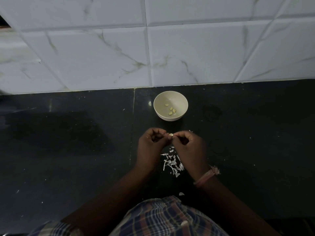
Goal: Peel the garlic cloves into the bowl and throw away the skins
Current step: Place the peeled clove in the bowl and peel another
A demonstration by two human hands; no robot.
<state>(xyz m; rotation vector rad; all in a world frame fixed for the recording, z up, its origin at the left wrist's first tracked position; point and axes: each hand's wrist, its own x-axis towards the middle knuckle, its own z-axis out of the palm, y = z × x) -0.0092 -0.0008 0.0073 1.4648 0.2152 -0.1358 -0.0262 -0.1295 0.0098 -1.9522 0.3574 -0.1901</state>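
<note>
A small cream bowl (159, 101) stands on the black counter near the tiled wall, with several peeled garlic cloves (171, 110) in it. Just in front of the bowl, my left hand (150, 145) and my right hand (189, 147) meet above the counter. Both pinch one pale garlic clove (170, 134) between their fingertips, the other fingers curled. Under and between my hands lies a heap of white garlic skins (172, 163) on the counter.
The black stone counter (68, 150) runs left and right, with tiny white flecks scattered over it. A white marbled tile wall (153, 48) rises behind the bowl. One loose skin (181, 194) lies near my checked shirt. A thread band circles my right wrist.
</note>
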